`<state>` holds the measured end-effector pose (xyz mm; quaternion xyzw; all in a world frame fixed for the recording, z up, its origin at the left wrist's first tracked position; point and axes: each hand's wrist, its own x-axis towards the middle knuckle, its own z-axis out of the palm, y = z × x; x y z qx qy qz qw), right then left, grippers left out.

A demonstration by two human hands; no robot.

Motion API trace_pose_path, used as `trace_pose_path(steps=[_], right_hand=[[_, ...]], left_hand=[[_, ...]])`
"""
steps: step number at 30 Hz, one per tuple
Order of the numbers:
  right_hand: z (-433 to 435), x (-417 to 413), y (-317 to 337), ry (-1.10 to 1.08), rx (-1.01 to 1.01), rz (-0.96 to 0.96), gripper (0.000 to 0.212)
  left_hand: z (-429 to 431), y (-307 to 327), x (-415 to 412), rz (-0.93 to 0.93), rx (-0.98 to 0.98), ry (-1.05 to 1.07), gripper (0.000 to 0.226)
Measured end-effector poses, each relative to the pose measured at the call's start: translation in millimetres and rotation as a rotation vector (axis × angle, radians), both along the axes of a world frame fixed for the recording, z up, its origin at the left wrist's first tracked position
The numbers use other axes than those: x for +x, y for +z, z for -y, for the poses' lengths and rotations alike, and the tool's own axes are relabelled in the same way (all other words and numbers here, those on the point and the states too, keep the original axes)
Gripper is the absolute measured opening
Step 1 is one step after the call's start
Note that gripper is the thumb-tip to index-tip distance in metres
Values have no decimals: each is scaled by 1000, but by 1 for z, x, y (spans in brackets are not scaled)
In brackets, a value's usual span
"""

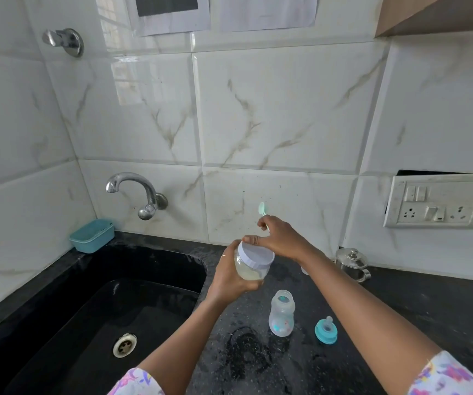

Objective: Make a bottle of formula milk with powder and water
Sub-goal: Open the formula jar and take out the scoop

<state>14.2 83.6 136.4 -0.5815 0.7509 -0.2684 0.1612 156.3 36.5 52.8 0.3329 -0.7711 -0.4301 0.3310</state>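
The left hand (231, 273) wraps the powder jar (252, 265) over the counter's (429, 303) sink-side edge; the right hand (279, 238) pinches a green spoon (262, 209) with fingers on the white lid (258, 255). The open bottle (281, 313) stands below.

Black counter (417, 303) and black sink (92, 303). White wall tiles (280, 109) with grey-brown marble veining. Far left, teal soap dish (92, 235). Clear jar (251, 267) of pale cream powder, white lid (256, 255). Mint-green spoon (262, 209). Translucent baby bottle (281, 317) with small coloured prints; teal nipple ring (326, 332). White sleeve (446, 377) with pink-purple floral print. Silver tap (136, 192) and steel pot (352, 263).
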Motion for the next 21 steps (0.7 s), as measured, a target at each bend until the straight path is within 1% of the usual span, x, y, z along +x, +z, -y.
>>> trace_pose_path(steps=[1, 3, 5, 6, 7, 9, 10, 11, 12, 14, 16, 17, 19, 20, 21], right_hand=[[2, 1, 0, -46, 35, -66, 72], [6, 6, -6, -91, 138, -177, 82], [8, 11, -9, -134, 201, -153, 88], [8, 13, -9, -154, 210, -120, 83], [8, 15, -7, -156, 211, -108, 73], [9, 18, -4, -81, 236, -145, 54], [10, 18, -3, -17, 251, -153, 54], [10, 18, -2, 44, 268, -139, 61], [11, 17, 0, 91, 291, -107, 74], [11, 16, 2, 126, 331, -25, 93], [14, 15, 1, 54, 285, 1, 97], [15, 16, -1, -11, 261, -25, 97], [16, 19, -6, -134, 297, -25, 99], [16, 21, -7, -174, 333, 23, 95], [15, 22, -7, -195, 356, 85, 85]], left_hand=[[1, 1, -1, 3, -3, -2, 74], [3, 0, -2, 6, -11, 0, 75], [4, -1, -4, -2, -16, 6, 75], [4, -2, -4, -2, -15, 3, 77], [4, -3, -5, 6, -12, -5, 81], [4, -6, -4, 38, -14, -25, 82], [5, -7, -3, 49, -16, -30, 81], [7, -11, -3, 55, -9, -34, 82], [7, -11, -3, 53, -2, -36, 85], [6, -13, -2, 51, 19, -27, 92], [6, -14, -2, 35, 33, -34, 81], [6, -14, -3, 30, 30, -28, 74], [5, -14, -5, 12, 44, -21, 68], [6, -15, -7, 6, 47, -20, 68], [7, -16, -7, -1, 45, -25, 68]])
